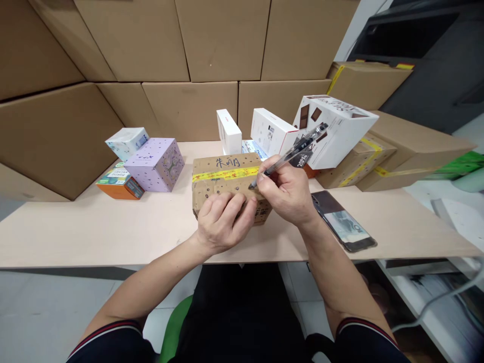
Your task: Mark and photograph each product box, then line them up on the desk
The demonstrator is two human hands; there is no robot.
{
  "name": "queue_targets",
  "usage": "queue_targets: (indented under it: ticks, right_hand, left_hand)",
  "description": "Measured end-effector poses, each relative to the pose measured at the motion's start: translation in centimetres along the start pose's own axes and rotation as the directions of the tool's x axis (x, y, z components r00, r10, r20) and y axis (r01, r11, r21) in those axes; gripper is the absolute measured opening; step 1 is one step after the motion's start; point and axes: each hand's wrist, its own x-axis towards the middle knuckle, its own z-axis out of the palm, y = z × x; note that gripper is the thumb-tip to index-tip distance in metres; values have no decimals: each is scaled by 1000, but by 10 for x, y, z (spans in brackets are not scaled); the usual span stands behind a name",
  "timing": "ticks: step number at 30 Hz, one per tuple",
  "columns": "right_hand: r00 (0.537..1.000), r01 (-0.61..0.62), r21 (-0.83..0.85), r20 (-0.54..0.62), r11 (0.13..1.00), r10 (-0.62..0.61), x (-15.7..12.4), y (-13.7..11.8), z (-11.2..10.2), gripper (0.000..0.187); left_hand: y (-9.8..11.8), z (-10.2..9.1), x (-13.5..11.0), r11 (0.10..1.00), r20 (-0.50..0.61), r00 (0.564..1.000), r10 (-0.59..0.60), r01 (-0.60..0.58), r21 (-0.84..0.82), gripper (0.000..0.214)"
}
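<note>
Cardboard box (223, 185), half-curled left hand (223, 224) touching, right hand (289, 189) pinching pen (295, 150)

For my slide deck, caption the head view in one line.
Left hand on a taped cardboard box, right hand holding a pen over it.

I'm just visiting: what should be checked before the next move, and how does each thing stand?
1. Slim clear-and-black plastic pen gripped by the right hand: ok.
2. Brown cardboard box with yellow tape steadied by the left hand: ok, fingers rest on it.
3. Pen tip touching the box: cannot tell; contact is too fine to see.
4. Dark handwriting uncovered: ok, beyond the tape.
5. Black rectangular phone in a clear case well away from the right wrist: not ok, close beside it.
</note>
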Motion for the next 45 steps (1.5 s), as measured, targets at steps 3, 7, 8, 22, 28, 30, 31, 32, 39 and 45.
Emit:
queue_targets:
  ticks: [3,7,8,22,28,30,31,32,39,45]
  right_hand:
    - [1000,26,-9,-12,1000,-26,0,1,-1,6]
    - [1000,25,37,14,999,-25,0,3,0,5]
    - [1000,4,83,6,997,-4,0,4,1,5]
    - [773,-544,-257,217,799,596,-56,60,-70,24]
    - [682,-363,-712,236,601,692,-50,74,-55,16]
    - [691,-346,-741,214,576,690,-43,80,-46,15]
    - [698,-341,-748,205,570,686,-40,82,-42,16]
    - [704,-336,-754,197,565,683,-38,84,-39,18]
    - [804,-356,-808,-9,469,594,-63,68,-54,43]
    - [620,-470,-876,-241,107,747,-106,63,-114,87]
  left_hand:
    - [0,0,0,1000,-9,1000,1,-1,-8,24]
    - [0,0,0,1000,0,1000,0,0,11,21]
    - [0,0,0,1000,2,1000,-1,1,13,20]
    - [-5,5,1,1000,-23,999,-25,24,-7,21]
    - [-5,6,-7,1000,-31,999,-18,18,-18,25]
    - [-6,7,-10,1000,-35,999,-8,7,-29,25]
    - [-6,7,-12,999,-35,999,-3,2,-33,25]
    - [-6,7,-14,999,-36,999,1,-2,-38,25]
    - [-6,8,-18,997,-35,999,-10,7,-78,30]
    - [-4,7,-14,999,-44,999,-6,4,-41,22]
